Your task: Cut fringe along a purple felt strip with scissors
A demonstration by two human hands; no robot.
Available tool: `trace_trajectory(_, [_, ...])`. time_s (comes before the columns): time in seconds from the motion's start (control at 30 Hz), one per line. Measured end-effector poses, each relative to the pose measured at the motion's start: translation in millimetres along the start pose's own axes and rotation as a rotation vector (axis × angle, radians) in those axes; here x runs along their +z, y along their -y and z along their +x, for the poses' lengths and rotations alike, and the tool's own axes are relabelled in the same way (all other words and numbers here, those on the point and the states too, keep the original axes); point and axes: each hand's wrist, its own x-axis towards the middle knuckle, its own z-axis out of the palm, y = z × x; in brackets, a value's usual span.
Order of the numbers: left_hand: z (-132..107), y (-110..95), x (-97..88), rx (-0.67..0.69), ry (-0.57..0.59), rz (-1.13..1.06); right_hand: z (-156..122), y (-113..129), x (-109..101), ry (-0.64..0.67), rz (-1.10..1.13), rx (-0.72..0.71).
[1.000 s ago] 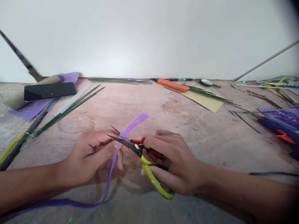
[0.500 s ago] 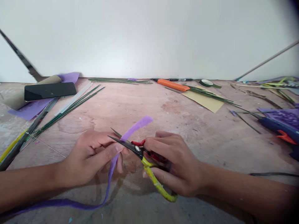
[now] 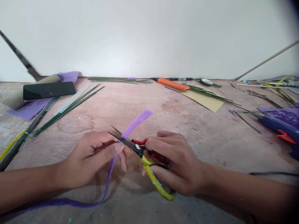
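A long purple paper strip (image 3: 136, 123) runs from the lower left up between my hands, its free end pointing up and right. My left hand (image 3: 93, 155) pinches the strip between thumb and fingers. Scissors (image 3: 140, 152) with one yellow and one red handle are gripped in my right hand (image 3: 173, 163). Their dark blades stand slightly apart around the strip, just beside my left fingertips.
Green wire stems (image 3: 70, 107) and a black phone (image 3: 49, 90) on purple paper lie at the left. An orange cutter (image 3: 173, 84), green tape roll (image 3: 206, 82) and tan sheet (image 3: 204, 101) sit at the back. A blue glue gun (image 3: 279, 129) lies at the right.
The strip's free end has wagged slightly, dipping then rising. Both hands and the scissors stay almost in place.
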Motion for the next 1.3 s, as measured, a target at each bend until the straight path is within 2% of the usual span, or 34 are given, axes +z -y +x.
trace_trajectory(0.2, [-0.6, 2.6, 0.4, 0.025, -0.091, -0.072, -1.3, -1.1, 2.0, -0.026, -0.011, 0.014])
trace_trajectory(0.53, [1.8, -2.7, 0.6, 0.098, -0.08, 0.098, 0.6, -2.7, 3.6, 0.002, -0.023, 0.016])
trace_trajectory(1.3, [3.2, -6.0, 1.0, 0.099, -0.086, 0.159, 0.2, -0.3, 0.5, 0.032, -0.035, -0.02])
